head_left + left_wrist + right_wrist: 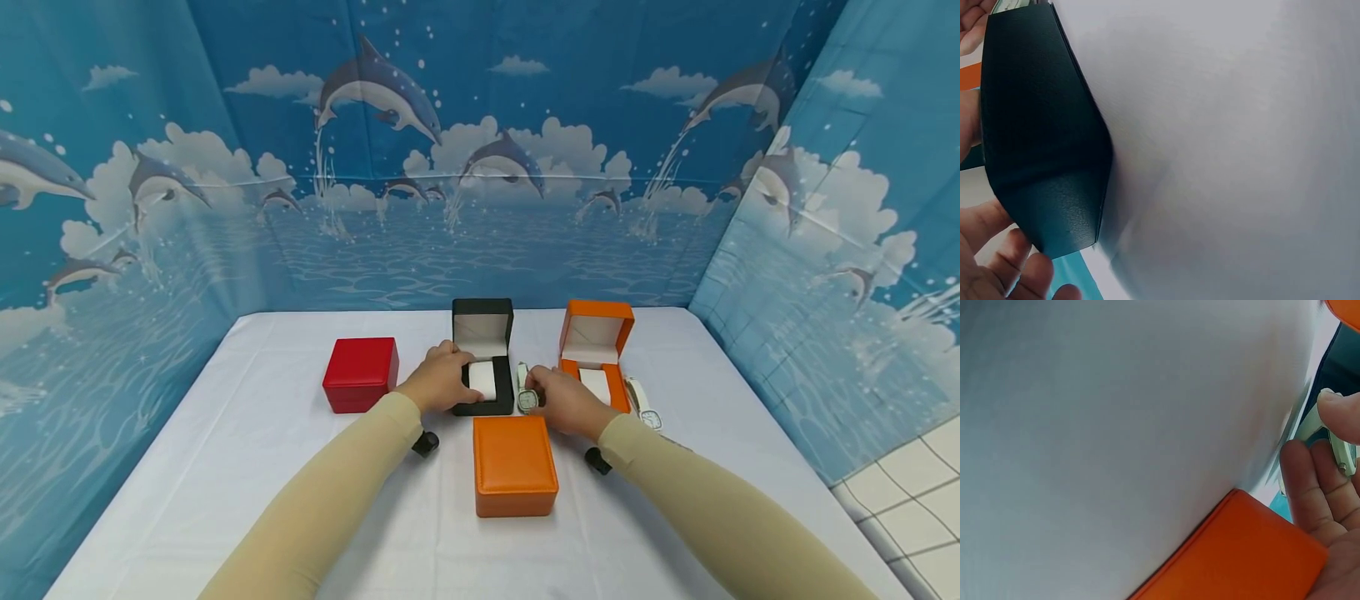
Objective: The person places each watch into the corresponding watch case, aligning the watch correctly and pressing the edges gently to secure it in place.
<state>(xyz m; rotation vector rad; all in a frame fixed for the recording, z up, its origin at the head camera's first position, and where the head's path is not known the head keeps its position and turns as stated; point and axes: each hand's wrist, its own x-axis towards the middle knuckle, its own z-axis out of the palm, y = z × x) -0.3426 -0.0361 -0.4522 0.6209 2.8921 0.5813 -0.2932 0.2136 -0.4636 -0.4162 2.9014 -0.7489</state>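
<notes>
Gripping faintly grained, straight-edged black box [1044, 125] with left hand [441, 379], pinching pale-strapped watch [528, 401] with right hand [567, 402], reaching forward with both arms [326, 492]

I am looking over a desk covered with white cloth [202, 467]. On my left, a closed, glossy red squarish box [362, 367] is sitting. Closest to me, a closed orange squarish box with a leathery surface [513, 458] is resting. Farther back on my right, an open orange box with a pale-lined lid [597, 310] is holding a white cushion [594, 383], and a white-strapped watch with a pale dial [650, 418] is lying just right of it. Blue curtains printed with dolphins and clouds [487, 258] are hanging behind, while pale square tiles [911, 483] are showing at my lower right.
</notes>
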